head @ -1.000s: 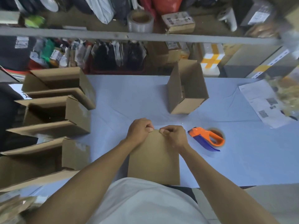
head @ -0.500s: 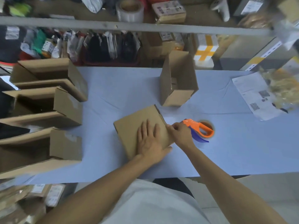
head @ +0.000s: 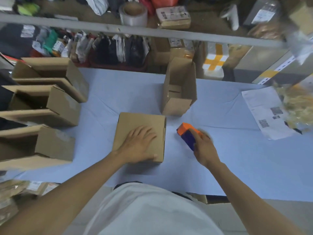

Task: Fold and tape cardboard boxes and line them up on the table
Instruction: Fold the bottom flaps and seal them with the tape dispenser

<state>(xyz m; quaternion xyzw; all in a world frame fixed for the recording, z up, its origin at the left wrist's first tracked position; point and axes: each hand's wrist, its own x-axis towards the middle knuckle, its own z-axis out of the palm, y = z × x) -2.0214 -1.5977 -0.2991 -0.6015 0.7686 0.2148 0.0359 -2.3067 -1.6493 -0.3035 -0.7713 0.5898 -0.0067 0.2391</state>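
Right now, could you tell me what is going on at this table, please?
A person is making up cardboard boxes. The left hand presses flat on a folded box in the middle of the blue table, while the right hand grips the orange tape dispenser beside it. Three open boxes are lined up on the left, and another open box stands behind.

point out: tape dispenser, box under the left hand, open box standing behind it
orange and blue tape dispenser (head: 185, 131): head view, orange front end.
closed brown cardboard box (head: 135, 120): head view, bare top panel beyond the fingers.
upright open brown cardboard box (head: 176, 106): head view, near lower flap.
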